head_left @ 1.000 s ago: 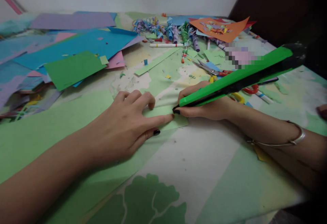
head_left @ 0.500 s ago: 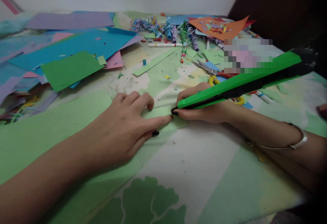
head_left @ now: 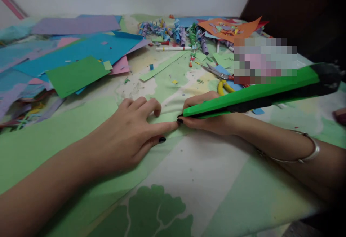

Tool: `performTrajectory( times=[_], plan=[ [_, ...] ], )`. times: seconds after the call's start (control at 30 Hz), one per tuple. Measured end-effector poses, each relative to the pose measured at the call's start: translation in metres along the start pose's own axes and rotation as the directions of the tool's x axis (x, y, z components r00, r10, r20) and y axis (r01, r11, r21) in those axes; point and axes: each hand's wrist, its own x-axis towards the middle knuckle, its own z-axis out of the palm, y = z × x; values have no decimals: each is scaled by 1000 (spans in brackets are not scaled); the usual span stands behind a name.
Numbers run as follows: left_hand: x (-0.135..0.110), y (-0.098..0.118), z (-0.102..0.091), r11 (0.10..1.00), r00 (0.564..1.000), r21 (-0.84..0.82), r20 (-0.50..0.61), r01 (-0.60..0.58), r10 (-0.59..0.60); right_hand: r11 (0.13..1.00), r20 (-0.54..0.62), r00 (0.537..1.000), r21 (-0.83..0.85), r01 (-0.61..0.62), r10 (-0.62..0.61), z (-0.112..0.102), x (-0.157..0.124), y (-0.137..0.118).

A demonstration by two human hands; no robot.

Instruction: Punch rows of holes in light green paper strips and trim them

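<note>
My left hand (head_left: 129,132) lies with fingers spread on a large light green paper sheet (head_left: 92,121). Its index fingertip reaches to the thumb of my right hand (head_left: 208,119). In a pen-like grip, my right hand is closed around a green and black utility knife (head_left: 248,94), which slants up to the right. The knife's front end is low over the right edge of the paper; fingers hide its blade. Just beyond that hand lie scissors (head_left: 217,71) with red handles and a yellow-handled tool (head_left: 225,86), partly covered by the knife.
Blue card (head_left: 89,47) and a dark green piece (head_left: 78,74) are piled at left. Curled paper rolls (head_left: 178,35), a white marker (head_left: 173,48) and a light green strip (head_left: 162,66) lie farther back. Scraps fill an orange sheet (head_left: 229,27). Someone's fingertip (head_left: 339,116) shows at right.
My right hand and the knife have shifted slightly left, and the knife's rear end has dropped lower. My left hand stays nearly in place on the paper.
</note>
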Motion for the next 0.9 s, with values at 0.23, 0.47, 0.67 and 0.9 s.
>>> performTrajectory(
  times=[0.23, 0.47, 0.67, 0.9],
  plan=[
    [0, 0, 0, 1000, 1000, -21, -16, 20, -21, 1000, 21, 1000, 4, 7, -7, -4, 2, 0],
    [-1, -1, 2, 1000, 1000, -11, -26, -2, 2, 1000, 25, 1000, -18, -4, 4, -5, 2, 1],
    [-1, -2, 3, 1000, 1000, -6, -24, -2, 2, 999, 33, 999, -36, -20, 21, -5, 2, 1],
    [-2, -2, 3, 1000, 1000, -18, -25, 10, -10, 999, 26, 1000, -39, -10, 11, -6, 2, 0]
  ],
)
